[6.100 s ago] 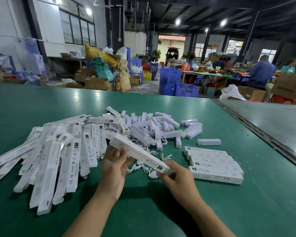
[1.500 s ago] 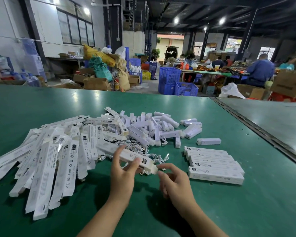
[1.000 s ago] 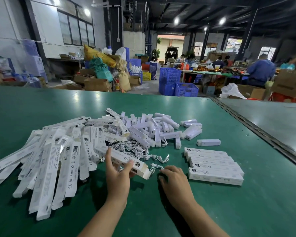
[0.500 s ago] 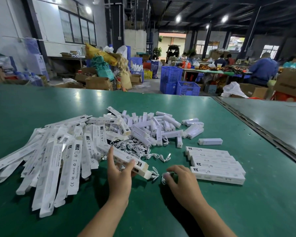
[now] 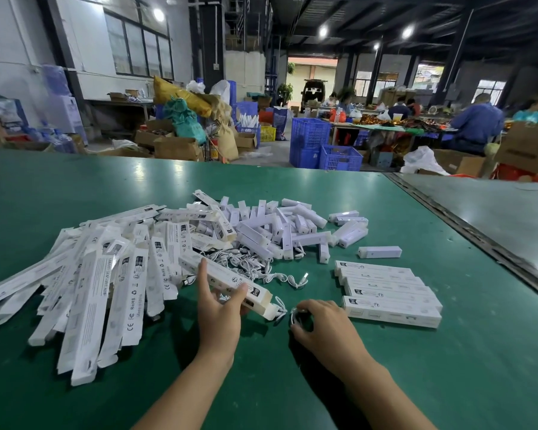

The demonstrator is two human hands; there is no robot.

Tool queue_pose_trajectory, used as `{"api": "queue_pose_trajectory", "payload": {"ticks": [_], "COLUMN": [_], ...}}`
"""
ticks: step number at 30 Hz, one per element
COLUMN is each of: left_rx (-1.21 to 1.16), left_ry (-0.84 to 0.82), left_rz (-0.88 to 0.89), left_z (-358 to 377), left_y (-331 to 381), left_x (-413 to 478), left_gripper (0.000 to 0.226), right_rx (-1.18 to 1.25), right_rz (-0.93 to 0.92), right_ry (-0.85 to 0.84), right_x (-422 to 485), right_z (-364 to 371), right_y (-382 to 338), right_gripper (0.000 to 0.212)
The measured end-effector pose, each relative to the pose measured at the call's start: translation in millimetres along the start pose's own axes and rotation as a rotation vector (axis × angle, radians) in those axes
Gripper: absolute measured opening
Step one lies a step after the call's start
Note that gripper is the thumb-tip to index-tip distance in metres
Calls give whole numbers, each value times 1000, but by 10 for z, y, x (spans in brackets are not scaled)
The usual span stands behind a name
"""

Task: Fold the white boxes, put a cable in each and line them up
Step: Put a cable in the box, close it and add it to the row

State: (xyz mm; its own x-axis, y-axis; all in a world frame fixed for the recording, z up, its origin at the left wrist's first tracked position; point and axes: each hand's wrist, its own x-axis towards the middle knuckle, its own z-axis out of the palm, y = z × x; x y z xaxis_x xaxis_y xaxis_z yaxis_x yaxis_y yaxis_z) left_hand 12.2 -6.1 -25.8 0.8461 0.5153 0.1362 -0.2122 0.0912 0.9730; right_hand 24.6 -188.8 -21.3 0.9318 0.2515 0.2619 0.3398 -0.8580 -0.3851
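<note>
flat boxes left, cables centre, filled row right

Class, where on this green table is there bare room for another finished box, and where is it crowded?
Bare: the green table nearer than the row of closed white boxes, right of the right hand; also beyond the heap of small white blocks. Crowded: the flat white cartons and white cables.

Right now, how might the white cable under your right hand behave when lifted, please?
Probably floppy: the cable curls in loops under the right hand. Likely light, since fingers alone pinch it. Its loops may snag neighbouring cables.
</note>
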Motion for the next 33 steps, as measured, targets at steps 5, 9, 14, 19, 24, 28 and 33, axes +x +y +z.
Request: {"api": "queue_pose_trajectory", "payload": {"ticks": [5,9,14,19,24,28,33], "left_rx": [-37,-76,-134,-162,-178,-209,-233], "left_ry": [-25,-33,-42,-71,-94,-159,-199], "left_rz": [12,-37,-77,-83,-58,-42,-45], "left_z": [1,21,17,27,30,51,72], "left_y": [-3,-48,-34,-63,-64,-71,-73], "left_x": [-4,42,56,35,16,-13,-35], "left_gripper": [102,111,111,109,105,102,101], "right_rx": [-28,130,330,357,422,427,637], "right_rz": [7,26,-146,-153,-80,-20,127], "right_ry": [13,128,131,141,162,164,103], "right_x": [-25,-70,-159,-165,-172,-166,-177], "right_z": [-35,-83,-149,-148,-129,-126,-152], "right_y": [-28,-23,-137,-238,-258,-243,-241], "right_gripper": [24,30,51,35,28,22,37]}}
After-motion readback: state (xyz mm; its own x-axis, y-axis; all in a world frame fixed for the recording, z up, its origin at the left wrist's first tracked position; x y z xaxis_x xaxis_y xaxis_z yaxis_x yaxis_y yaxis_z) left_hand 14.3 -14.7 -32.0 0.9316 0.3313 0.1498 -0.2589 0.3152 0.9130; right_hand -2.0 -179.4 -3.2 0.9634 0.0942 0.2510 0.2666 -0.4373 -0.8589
